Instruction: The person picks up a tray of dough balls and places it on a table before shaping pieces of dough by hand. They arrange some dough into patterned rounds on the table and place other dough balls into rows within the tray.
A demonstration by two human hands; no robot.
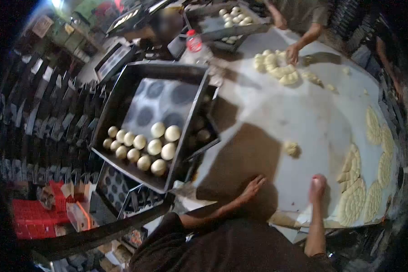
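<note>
Dough balls (pixel 143 147), pale, smooth and round, sit in rows at the near end of a dark rectangular metal baking tray (pixel 122 86) on the left. They cover only part of that tray; its far end shows bare grey liner with dark round marks, so by my judgement the filling is well begun but far from complete. A second dark tray (pixel 204 136) lies partly under it, with a few balls dimly visible.

Further right, the left hand (pixel 254 187) lies flat on the white floured worktable (pixel 303 118), fingers spread, palm down, holding nothing. Beyond it, near the table's middle, a small rough lump of pale dough (pixel 292 148) rests alone, well apart from both hands. The right hand (pixel 317 185) is curled with its fingers drawn in and pressed toward the table; whether a piece of dough is under it I cannot tell.

At the right edge, flat ridged discs of cream dough (pixel 356 195) lie overlapping in a curved band, seemingly waiting to be worked.

At the far end, another person's hand (pixel 293 54) touches a heap of pale dough pieces (pixel 276 65), beside a red-capped plastic bottle (pixel 194 41) and a further tray of balls (pixel 233 18).
</note>
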